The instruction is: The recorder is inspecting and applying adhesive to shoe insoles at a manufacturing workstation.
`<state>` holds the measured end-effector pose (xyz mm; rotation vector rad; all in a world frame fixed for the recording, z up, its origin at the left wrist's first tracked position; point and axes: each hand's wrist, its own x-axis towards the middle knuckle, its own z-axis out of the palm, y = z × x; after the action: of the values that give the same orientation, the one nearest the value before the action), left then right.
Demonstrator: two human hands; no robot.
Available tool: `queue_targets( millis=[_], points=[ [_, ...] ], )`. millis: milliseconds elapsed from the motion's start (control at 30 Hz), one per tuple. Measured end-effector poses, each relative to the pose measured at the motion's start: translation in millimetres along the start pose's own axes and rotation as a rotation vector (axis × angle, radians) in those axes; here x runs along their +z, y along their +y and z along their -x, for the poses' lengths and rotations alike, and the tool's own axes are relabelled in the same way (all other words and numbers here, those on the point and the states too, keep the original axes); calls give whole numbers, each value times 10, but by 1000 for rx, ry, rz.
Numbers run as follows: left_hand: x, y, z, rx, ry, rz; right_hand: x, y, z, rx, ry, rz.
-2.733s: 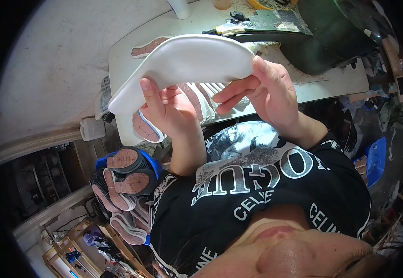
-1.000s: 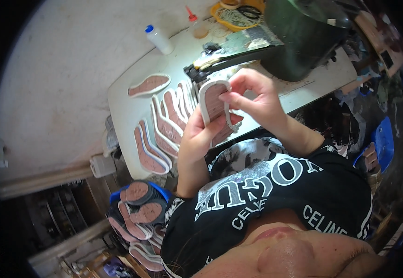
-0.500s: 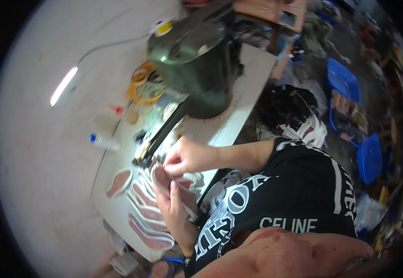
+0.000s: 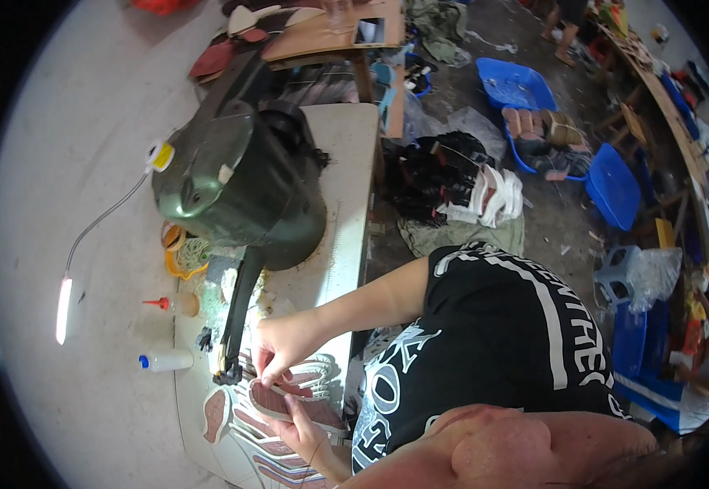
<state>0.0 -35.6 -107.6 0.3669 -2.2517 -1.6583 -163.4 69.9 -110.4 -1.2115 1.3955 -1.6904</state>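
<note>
My left hand (image 4: 303,433) is closed on a shoe sole (image 4: 277,401) with a brownish-pink face and a white rim, its thumb lying across the face. At the upper rim of this sole, my right hand (image 4: 281,346) pinches with thumb and fingertips; whether a thread is also between them is too small to tell. Just beside the sole is the dark, narrow arm end of a green sewing machine (image 4: 228,373). More soles (image 4: 277,444) lie overlapped on the white table under my left hand, and a single sole (image 4: 217,411) lies at their left.
Bottles with a blue cap (image 4: 167,360) and a red tip (image 4: 176,305) stand along the table's left edge. A yellow basket (image 4: 189,259) holds cord behind them. The lit lamp (image 4: 63,311) hangs at left. Blue tubs (image 4: 517,84) and white-edged soles (image 4: 497,197) are on the floor at right.
The whole view has swung, so the machine and table appear farther left and lower. Both hands stay on the same sole, with the right fingers still pinching at its rim.
</note>
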Motion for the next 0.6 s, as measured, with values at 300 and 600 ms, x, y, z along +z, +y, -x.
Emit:
queue_targets(
  millis=[300, 600],
  points=[
    [-127, -158, -62, -124, 14, -70, 66, 68, -118, 35, -49, 502],
    [-35, -51, -104, -277, 127, 97, 140, 181, 35, 99, 150, 55]
  ],
)
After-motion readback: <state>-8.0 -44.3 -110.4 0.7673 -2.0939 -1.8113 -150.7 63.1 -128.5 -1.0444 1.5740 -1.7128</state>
